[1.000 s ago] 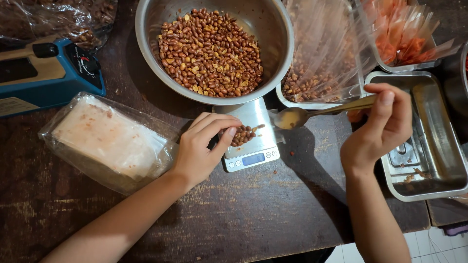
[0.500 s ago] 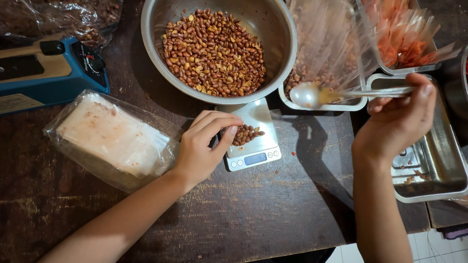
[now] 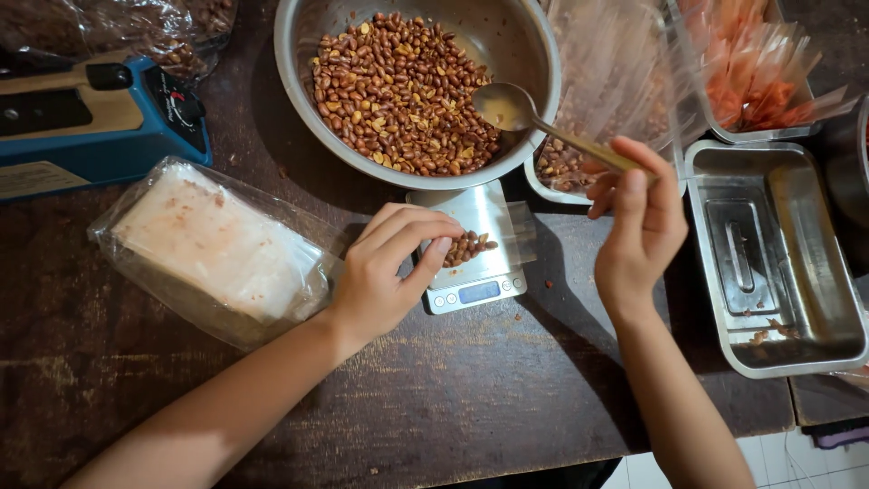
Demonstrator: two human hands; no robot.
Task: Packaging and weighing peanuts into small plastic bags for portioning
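Nearest me: dark scuffed wooden table (image 3: 471, 407), both my forearms reaching out over it.
Left hand: my left hand (image 3: 389, 272) is curled down at the small silver digital scale (image 3: 471, 244), fingertips pinched together by the little heap of brown peanuts (image 3: 468, 246); what the fingers grip, I cannot tell.
On the scale: that peanut heap sits in a thin clear plastic pouch (image 3: 516, 231) lying flat on the platform.
Left of it: flat clear bag of whitish sheets (image 3: 213, 249), just beside my left wrist.
Right hand: my right hand (image 3: 638, 226) is up, fingers closed around the handle of a long metal spoon (image 3: 543, 122)!
Spoon: its bowl hangs over the rim of the big round steel bowl of roasted peanuts (image 3: 407, 86), looking empty.
Right side: rectangular steel tray (image 3: 787, 263), near my right hand.
Further out: clear bags with peanuts at the bottom (image 3: 615, 100), behind my right hand.
Far left: blue box-shaped heat sealer (image 3: 100, 127).
Far right: orange-tinted clear packets (image 3: 751, 72) in a container.
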